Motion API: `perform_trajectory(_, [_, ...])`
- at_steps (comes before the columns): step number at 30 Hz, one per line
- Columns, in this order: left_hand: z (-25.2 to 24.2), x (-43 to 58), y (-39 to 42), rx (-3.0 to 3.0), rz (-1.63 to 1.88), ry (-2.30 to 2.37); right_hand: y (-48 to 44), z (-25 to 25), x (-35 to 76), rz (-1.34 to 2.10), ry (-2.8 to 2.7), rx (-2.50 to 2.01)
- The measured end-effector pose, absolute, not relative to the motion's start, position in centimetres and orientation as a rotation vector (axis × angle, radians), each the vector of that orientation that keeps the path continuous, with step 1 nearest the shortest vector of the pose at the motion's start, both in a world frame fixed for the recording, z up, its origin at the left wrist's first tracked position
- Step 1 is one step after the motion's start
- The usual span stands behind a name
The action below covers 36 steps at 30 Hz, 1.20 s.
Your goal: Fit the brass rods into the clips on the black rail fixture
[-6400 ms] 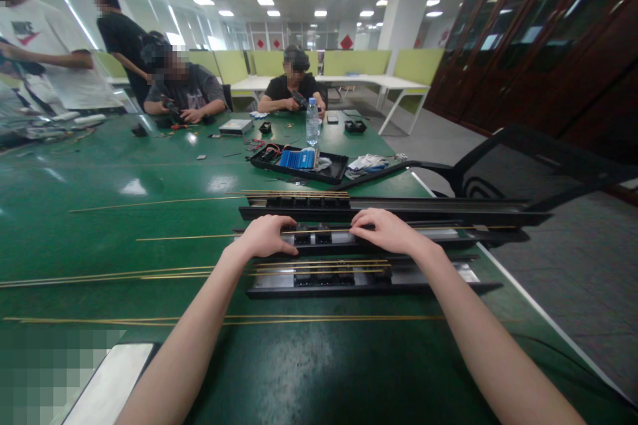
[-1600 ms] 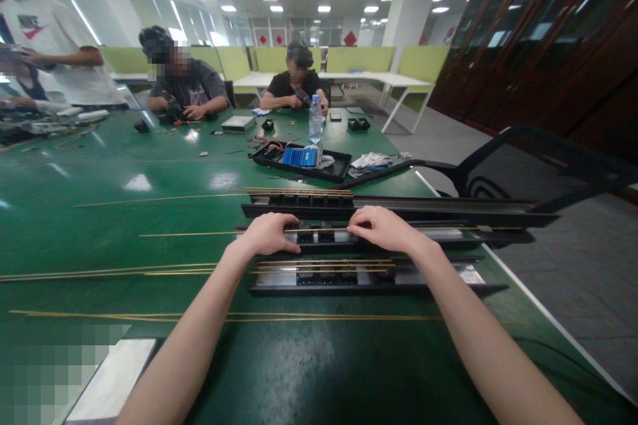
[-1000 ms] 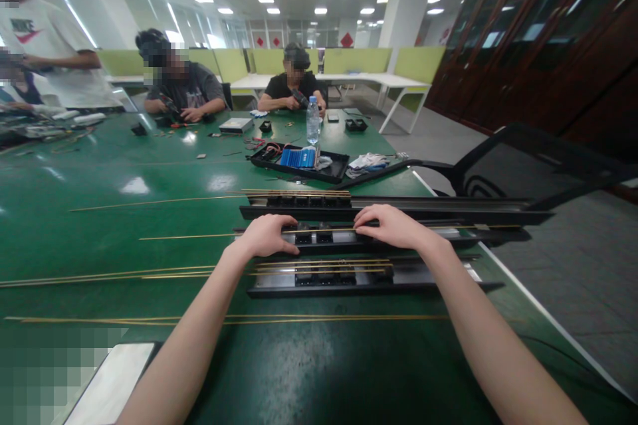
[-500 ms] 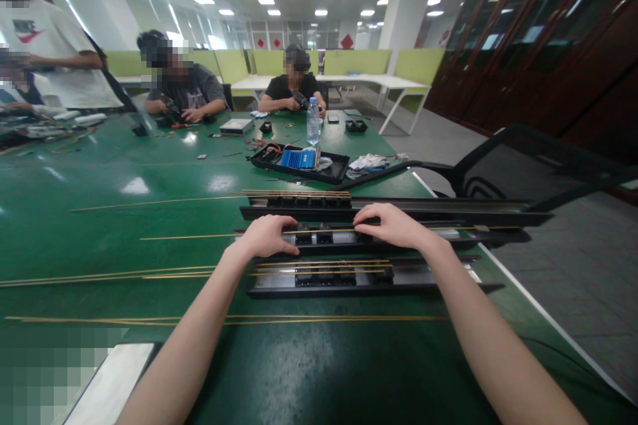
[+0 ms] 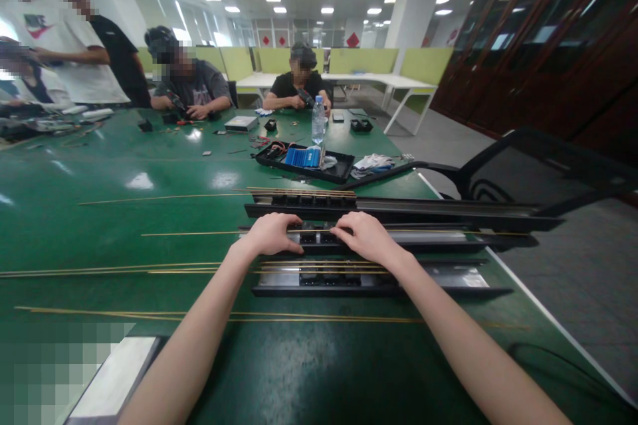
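Three dark channels with shiny insides lie one behind another on the green table. My left hand [image 5: 274,234] grips the left end of the middle channel [image 5: 423,237], its thumb at the near wall and its fingers at the far wall. Inside that channel sit small black blocks [image 5: 308,238], with a thin brass-coloured rod [image 5: 189,234] running over them. Just right of these blocks, my right hand [image 5: 363,234] is closed with its fingertips down in the channel on a black block, mostly hidden by the hand.
The near channel [image 5: 428,277] and the far channel [image 5: 448,211] also hold black blocks and rods. Loose rods [image 5: 319,319] lie in front. Beyond are a black tray [image 5: 343,169], gloves [image 5: 373,165] and a water bottle [image 5: 318,121]. A chair [image 5: 543,172] stands at right; people sit opposite.
My right hand has moved left along the middle channel, closer to the two visible blocks and my left hand. The left hand stays at the channel's left end. The view has shifted slightly.
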<state>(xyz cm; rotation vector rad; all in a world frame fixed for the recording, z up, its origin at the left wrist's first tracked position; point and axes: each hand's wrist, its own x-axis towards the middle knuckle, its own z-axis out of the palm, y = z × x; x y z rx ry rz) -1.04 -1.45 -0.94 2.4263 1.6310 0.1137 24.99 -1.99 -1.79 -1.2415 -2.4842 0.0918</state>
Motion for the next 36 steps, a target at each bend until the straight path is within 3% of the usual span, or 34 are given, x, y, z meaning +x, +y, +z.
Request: perform_trajectory(36, [-0.82, -0.91, -1.44, 2.409, 0.103, 1.628, -2.78, -1.48, 24.65, -0.006, -2.485, -1.32])
